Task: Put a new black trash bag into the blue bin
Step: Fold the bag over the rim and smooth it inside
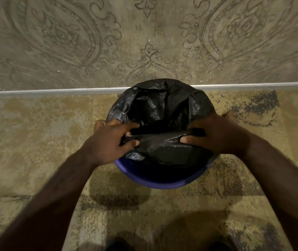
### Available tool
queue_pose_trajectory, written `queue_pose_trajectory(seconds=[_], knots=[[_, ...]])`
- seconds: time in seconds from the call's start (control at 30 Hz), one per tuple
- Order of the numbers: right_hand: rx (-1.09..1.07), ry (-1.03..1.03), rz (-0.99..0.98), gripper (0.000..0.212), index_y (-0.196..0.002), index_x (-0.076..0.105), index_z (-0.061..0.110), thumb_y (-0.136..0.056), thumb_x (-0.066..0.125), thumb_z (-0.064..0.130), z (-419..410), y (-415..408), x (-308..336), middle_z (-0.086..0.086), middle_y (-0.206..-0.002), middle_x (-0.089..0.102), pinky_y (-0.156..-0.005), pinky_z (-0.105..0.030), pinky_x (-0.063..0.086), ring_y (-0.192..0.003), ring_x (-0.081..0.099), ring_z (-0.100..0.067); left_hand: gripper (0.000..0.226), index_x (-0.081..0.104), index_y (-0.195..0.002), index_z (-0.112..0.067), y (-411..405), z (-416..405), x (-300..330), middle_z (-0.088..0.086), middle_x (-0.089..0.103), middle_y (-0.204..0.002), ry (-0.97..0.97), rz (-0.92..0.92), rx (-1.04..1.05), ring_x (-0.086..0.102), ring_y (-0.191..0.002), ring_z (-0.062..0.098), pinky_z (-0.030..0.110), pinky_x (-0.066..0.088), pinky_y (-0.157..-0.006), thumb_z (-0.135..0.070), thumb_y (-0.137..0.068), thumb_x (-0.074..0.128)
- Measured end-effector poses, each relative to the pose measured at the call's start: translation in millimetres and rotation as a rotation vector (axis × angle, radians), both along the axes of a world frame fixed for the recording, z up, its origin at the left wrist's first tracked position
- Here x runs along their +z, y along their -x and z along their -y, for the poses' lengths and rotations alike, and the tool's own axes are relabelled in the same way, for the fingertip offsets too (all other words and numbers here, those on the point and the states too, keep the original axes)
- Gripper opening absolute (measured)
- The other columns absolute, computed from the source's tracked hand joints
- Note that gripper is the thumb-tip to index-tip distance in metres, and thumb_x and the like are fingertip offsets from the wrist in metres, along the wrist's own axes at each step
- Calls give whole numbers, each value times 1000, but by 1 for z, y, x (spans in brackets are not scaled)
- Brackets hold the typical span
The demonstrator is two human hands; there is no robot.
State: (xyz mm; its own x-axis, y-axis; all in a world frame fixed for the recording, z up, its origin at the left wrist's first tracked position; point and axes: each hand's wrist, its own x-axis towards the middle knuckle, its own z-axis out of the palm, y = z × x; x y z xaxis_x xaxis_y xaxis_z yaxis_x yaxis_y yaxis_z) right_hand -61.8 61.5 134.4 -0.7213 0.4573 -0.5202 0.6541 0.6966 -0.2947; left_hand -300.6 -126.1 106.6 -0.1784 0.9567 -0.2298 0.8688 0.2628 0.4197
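A round blue bin (pixel 160 184) stands on the carpet against the wall, seen from above. A black trash bag (pixel 162 105) lines it: its far edge is folded over the far rim, and its near edge is stretched taut across the opening between my hands. My left hand (pixel 108 144) grips that near edge at the bin's left side. On the right side, my right hand (pixel 215 135) pinches the same edge. Below the stretched edge the near blue rim is bare. The bin's inside is hidden by the bag.
A wall with grey ornamental wallpaper (pixel 72 42) rises right behind the bin, with a pale baseboard strip (pixel 54 91) at its foot. The floor is a mottled beige and brown carpet (pixel 35 142). My dark feet show at the bottom edge (pixel 119 244).
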Motion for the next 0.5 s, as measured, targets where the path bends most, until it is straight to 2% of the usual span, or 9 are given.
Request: queue_pose_trajectory(seconds=[0.03,0.1,0.17,0.23,0.3,0.4,0.5], knots=[[3,61,-31,65,-105,67,33,-71,42,83,-3,-2,-2,15,-99,63,-105,-50,32,-99,56,-10,66,59,-125,-37,1,1,1,-18,56,-89,-4,-14,-12,51,-104,9,32,18,-91,-69,-73,36],[43,98,-138,42,-99,70,23,-79,66,60,-3,-10,-5,8,-90,66,-84,-36,46,-88,63,-17,51,66,-105,-38,4,6,0,-24,52,-82,-40,17,-35,51,-97,5,35,21,-90,-68,-71,43],[22,47,-269,18,-89,71,20,-78,79,32,4,-22,-6,11,-76,60,-63,-25,41,-73,60,-15,26,62,-85,-39,8,15,0,-26,54,-77,-80,83,-58,56,-88,3,40,31,-88,-61,-73,56],[-26,14,-407,15,-75,67,22,-73,80,17,18,-37,-7,14,-66,58,-54,-23,44,-61,59,-10,19,56,-77,-38,8,30,-1,-25,56,-74,-117,126,-73,55,-79,-2,43,41,-80,-54,-75,67],[-30,-10,-503,14,-69,63,23,-70,74,13,35,-52,-12,11,-62,60,-61,-29,52,-58,61,-12,16,59,-81,-36,4,46,-5,-21,59,-77,-164,118,-78,55,-78,0,45,42,-79,-48,-76,68],[69,-237,-515,7,-78,69,21,-72,71,24,59,-75,-26,3,-74,66,-88,-42,49,-74,64,-23,11,64,-86,-34,-6,67,-9,-20,61,-83,-234,93,-88,57,-84,5,42,36,-87,-40,-78,67],[149,-337,-502,20,-86,75,17,-79,65,33,75,-96,-44,0,-89,71,-93,-51,46,-87,67,-26,17,68,-87,-29,-15,83,-19,-22,61,-89,-285,73,-140,59,-92,8,44,35,-92,-40,-76,74]])
